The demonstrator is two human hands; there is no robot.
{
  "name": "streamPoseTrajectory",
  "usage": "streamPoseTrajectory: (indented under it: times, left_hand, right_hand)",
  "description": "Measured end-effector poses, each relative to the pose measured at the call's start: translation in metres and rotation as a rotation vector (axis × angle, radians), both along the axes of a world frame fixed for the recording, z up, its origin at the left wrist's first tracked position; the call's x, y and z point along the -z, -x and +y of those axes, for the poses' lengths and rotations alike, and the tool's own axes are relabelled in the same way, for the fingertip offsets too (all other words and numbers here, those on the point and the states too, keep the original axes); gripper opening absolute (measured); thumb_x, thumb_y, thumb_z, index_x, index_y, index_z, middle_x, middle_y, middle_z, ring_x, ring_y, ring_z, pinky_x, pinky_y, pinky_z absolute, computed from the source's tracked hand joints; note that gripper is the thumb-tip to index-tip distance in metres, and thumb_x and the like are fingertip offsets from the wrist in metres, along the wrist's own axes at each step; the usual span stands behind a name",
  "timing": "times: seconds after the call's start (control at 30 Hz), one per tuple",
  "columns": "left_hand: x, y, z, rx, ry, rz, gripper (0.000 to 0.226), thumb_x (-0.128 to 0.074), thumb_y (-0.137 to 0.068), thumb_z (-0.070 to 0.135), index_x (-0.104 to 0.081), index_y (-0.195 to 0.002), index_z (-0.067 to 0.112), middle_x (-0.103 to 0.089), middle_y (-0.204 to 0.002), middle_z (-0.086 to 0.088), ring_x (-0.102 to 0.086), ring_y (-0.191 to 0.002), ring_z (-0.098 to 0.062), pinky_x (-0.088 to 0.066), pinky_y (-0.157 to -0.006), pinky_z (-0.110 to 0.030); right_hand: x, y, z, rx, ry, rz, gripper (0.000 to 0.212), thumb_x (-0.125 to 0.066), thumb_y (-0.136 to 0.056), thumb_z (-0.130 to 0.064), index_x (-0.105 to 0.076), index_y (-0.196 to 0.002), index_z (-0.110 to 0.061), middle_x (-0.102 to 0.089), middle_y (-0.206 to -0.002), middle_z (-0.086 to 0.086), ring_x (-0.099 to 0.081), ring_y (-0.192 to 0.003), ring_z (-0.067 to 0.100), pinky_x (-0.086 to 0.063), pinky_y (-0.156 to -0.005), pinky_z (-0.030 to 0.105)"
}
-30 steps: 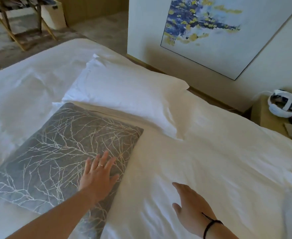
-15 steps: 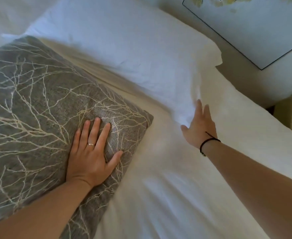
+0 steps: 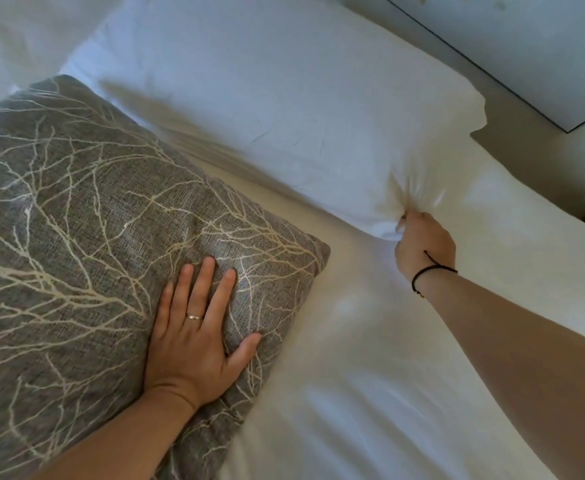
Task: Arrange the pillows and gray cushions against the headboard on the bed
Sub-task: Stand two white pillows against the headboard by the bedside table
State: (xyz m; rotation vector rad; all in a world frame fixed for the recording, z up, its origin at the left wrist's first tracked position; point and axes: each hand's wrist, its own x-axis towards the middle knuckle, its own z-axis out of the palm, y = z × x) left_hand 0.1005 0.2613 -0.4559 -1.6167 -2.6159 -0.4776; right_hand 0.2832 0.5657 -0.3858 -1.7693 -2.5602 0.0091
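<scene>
The right hand (image 3: 422,245) has its fingers curled tight on the near corner of the pillow (image 3: 284,109), bunching the white cloth into creases; a black cord sits on that wrist. The left hand (image 3: 196,336) lies flat on the cushion (image 3: 76,237), fingers (image 3: 203,282) straight and slightly spread, thumb out toward 3 o'clock, a thin ring on one finger.

One gray cushion with a pale branch pattern lies at 9 o'clock on the bed (image 3: 370,393), its right corner near the middle. One white pillow lies at 12 o'clock, just beyond the cushion, its edge close beside it. No writing can be read anywhere.

White sheets cover the bed. At 1 o'clock a dark-edged picture (image 3: 526,46) hangs on the wall, mostly cut off. Nothing lies between the two hands.
</scene>
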Motion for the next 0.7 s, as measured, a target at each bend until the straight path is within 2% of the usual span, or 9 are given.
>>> streamPoseTrajectory:
  times: [0.13, 0.27, 0.33, 0.4, 0.47, 0.57, 0.63, 0.7]
  left_hand:
    - [0.003, 0.0, 0.0, -0.003, 0.023, -0.004, 0.087, -0.026, -0.085, 0.073, -0.016, -0.156, 0.023, -0.009, -0.165, -0.006, -0.008, -0.151, -0.029, -0.002, -0.122, -0.045]
    - [-0.006, -0.002, 0.001, -0.026, 0.066, -0.021, 0.085, -0.025, -0.086, 0.071, -0.012, -0.157, 0.025, -0.01, -0.164, -0.005, -0.009, -0.151, -0.026, -0.003, -0.122, -0.044]
    - [-0.015, -0.005, 0.001, -0.046, 0.11, -0.033, 0.084, -0.024, -0.088, 0.071, -0.01, -0.157, 0.027, -0.011, -0.164, -0.004, -0.01, -0.151, -0.024, -0.001, -0.122, -0.041]
    - [-0.025, -0.004, -0.001, -0.066, 0.146, -0.047, 0.082, -0.022, -0.089, 0.074, -0.004, -0.157, 0.031, -0.008, -0.165, -0.002, -0.006, -0.151, -0.02, 0.004, -0.122, -0.037]
    - [-0.038, 0.0, -0.004, -0.048, 0.194, -0.083, 0.084, -0.015, -0.087, 0.079, 0.008, -0.155, 0.035, 0.003, -0.165, 0.002, 0.004, -0.151, -0.015, 0.01, -0.12, -0.034]
    - [-0.065, 0.001, -0.014, 0.024, 0.369, -0.063, 0.086, 0.0, -0.084, 0.08, 0.026, -0.15, 0.03, 0.021, -0.161, 0.001, 0.015, -0.149, -0.015, 0.013, -0.12, -0.035]
    - [-0.086, -0.01, -0.031, 0.07, 0.469, -0.019, 0.084, -0.003, -0.088, 0.074, 0.034, -0.146, 0.025, 0.023, -0.161, -0.003, 0.012, -0.15, -0.018, 0.005, -0.122, -0.038]
    - [-0.107, -0.03, -0.055, 0.12, 0.526, -0.084, 0.088, -0.019, -0.093, 0.068, 0.043, -0.138, 0.025, 0.022, -0.162, -0.002, 0.01, -0.15, -0.019, -0.002, -0.123, -0.039]
  right_hand:
    - [-0.013, -0.017, -0.006, -0.141, 0.031, -0.055, 0.035, -0.05, -0.087, -0.002, -0.061, -0.117, -0.015, -0.065, -0.103, 0.011, -0.062, -0.089, 0.036, -0.047, -0.072, 0.035]
    - [-0.03, -0.028, -0.041, -0.23, 0.121, -0.087, 0.009, -0.055, -0.087, -0.008, -0.059, -0.09, -0.015, -0.063, -0.082, 0.007, -0.059, -0.074, 0.031, -0.043, -0.061, 0.032]
    - [-0.038, -0.034, -0.071, -0.221, 0.191, -0.073, 0.008, -0.053, -0.089, -0.01, -0.057, -0.086, -0.017, -0.062, -0.079, 0.005, -0.057, -0.07, 0.027, -0.039, -0.059, 0.03]
    - [-0.046, -0.042, -0.106, -0.194, 0.266, -0.013, 0.01, -0.05, -0.09, -0.011, -0.055, -0.086, -0.019, -0.063, -0.08, 0.003, -0.059, -0.072, 0.026, -0.042, -0.06, 0.029]
    - [-0.058, -0.053, -0.141, -0.163, 0.324, 0.022, 0.011, -0.049, -0.093, -0.014, -0.058, -0.098, -0.018, -0.066, -0.09, 0.003, -0.063, -0.084, 0.028, -0.047, -0.067, 0.031]
    - [-0.084, -0.072, -0.19, -0.138, 0.366, 0.065, 0.03, -0.048, -0.095, -0.017, -0.053, -0.124, -0.025, -0.066, -0.106, -0.001, -0.062, -0.095, 0.025, -0.049, -0.076, 0.03]
    - [-0.106, -0.086, -0.221, -0.106, 0.41, 0.113, 0.03, -0.049, -0.096, -0.021, -0.053, -0.125, -0.027, -0.066, -0.105, -0.003, -0.062, -0.093, 0.023, -0.048, -0.075, 0.028]
    - [-0.129, -0.105, -0.248, -0.053, 0.442, 0.144, 0.018, -0.051, -0.096, -0.027, -0.055, -0.113, -0.03, -0.064, -0.095, -0.006, -0.062, -0.087, 0.02, -0.049, -0.072, 0.028]
